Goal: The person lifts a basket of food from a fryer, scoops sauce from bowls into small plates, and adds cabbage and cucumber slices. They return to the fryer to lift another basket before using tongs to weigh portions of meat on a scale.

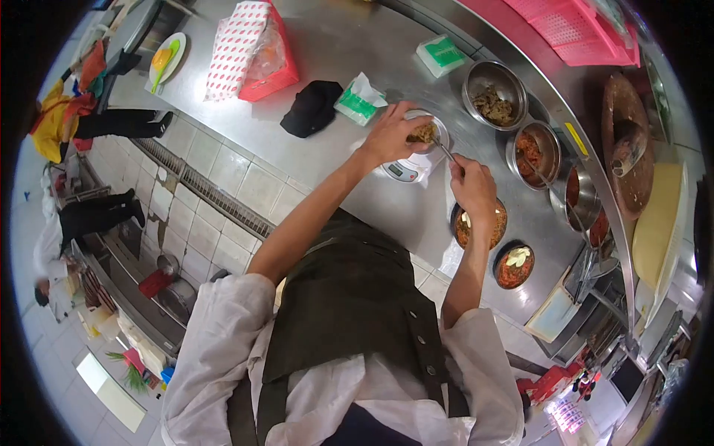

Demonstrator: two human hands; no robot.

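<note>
A small bowl of brownish chopped food (422,134) is over a white digital kitchen scale (402,172). My left hand (394,135) grips the bowl from the left, its fingers curled along the rim. In my right hand (474,189) is a metal spoon (444,151), its tip reaching into the bowl. Whether the bowl rests fully on the scale is hidden by my left hand. Below my right hand is a dark dish (500,227) of reddish food, partly covered by the forearm. Another dark dish (514,265) holds red food with pale slices on top.
Metal bowls of cooked food (494,95), (534,154) stand along the steel counter (327,44) at right. A black cap (311,108), tissue packs (361,99), (440,56) and a red basket (274,76) lie beyond. Two other people stand across the aisle at left.
</note>
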